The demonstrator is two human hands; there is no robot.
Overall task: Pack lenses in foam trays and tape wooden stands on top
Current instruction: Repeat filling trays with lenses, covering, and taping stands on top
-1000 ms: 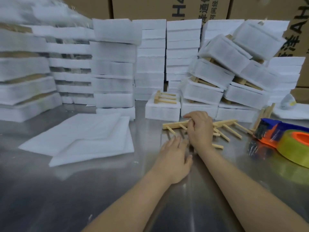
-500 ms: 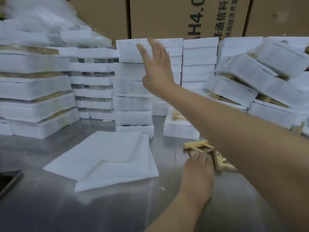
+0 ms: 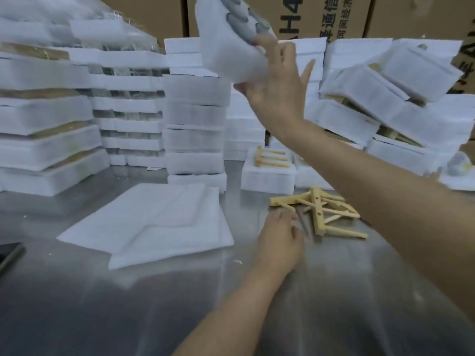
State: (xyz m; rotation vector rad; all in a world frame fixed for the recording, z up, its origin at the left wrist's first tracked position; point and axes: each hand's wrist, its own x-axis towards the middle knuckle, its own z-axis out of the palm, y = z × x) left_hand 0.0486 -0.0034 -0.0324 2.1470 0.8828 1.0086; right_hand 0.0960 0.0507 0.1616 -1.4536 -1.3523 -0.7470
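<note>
Farther back, the steel table [image 3: 128,304] is lined with stacked foam trays [image 3: 195,140]. Above it, a tilted foam tray [image 3: 226,55] is pinched by the right hand [image 3: 277,91], with grey lenses [image 3: 241,29] seated in its pockets. Wooden stands [image 3: 321,211] are scattered just beside the left hand [image 3: 280,240], which is laid flat with its fingers relaxed.

**What I can't quite see around the lifted foam tray**

The foam tray [image 3: 226,55] is smeared, and its top runs off the top edge. The grey round things [image 3: 241,27] in it are too blurry to name. The tray covers part of the right hand [image 3: 277,91] holding it. Below it, the right arm [image 3: 385,181] hides part of the wooden stands [image 3: 321,211], and the left hand [image 3: 279,240] has blurry fingertips, so I can't tell if they touch the stands. Behind it, the cardboard boxes [image 3: 334,16] are cut off at the top. Far down to its left, a dark flat thing [image 3: 9,254] is cut by the edge.
</note>
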